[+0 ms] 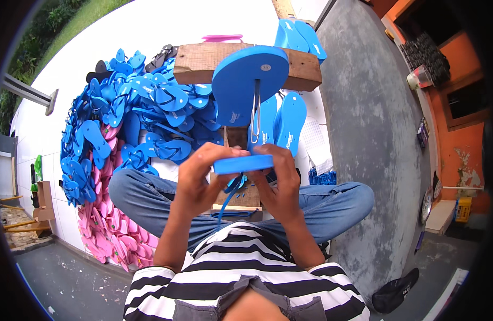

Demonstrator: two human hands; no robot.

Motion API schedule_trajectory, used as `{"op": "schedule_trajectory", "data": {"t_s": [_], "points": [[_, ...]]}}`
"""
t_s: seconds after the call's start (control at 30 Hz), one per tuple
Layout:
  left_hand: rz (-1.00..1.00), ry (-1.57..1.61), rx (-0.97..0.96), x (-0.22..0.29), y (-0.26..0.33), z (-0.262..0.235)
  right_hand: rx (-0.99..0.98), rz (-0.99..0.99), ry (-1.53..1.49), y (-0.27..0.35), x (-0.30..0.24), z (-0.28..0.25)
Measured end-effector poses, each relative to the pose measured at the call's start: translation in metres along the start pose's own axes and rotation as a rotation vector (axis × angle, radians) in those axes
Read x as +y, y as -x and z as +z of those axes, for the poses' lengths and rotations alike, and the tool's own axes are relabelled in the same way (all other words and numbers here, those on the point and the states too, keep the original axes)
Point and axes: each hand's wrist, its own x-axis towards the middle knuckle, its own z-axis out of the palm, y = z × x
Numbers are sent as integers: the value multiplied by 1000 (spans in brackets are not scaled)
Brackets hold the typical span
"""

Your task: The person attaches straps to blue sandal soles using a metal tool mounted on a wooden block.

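Far left: big heap of finished blue rubber flip-flops (150, 112) on white sheet, pink foam flip-flops (110, 224) piled nearer along its left edge. Centre, near: left hand (195, 184) fingers clamped on left end of a blue foam sandal sole (243, 163) held flat, edge-on, over crossed legs in jeans. Blue rubber strap (233, 187) hangs below sole between hands. Right hand (281, 184) fingers curled tight on sole's right end. Just beyond: second blue sole (250, 80) upright on metal wire hook (255, 115), in front of rough wooden block (203, 63). Two bare blue soles (281, 123) behind. Right: grey concrete floor (369, 117), orange wall far right.
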Motion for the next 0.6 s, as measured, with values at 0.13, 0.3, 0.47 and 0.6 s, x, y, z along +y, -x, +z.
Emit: {"op": "schedule_trajectory", "data": {"t_s": [0.13,0.3,0.47,0.6], "points": [[264,-5,52,-2,-14,12,-9,-317,91,-14,4,-6],[363,118,144,-13,-31,14,145,-224,-89,-15,4,2],[396,145,152,-14,-44,12,167,-287,-77,-25,5,0],[268,89,172,0,-51,14,149,-234,-92,-27,-1,-3]]}}
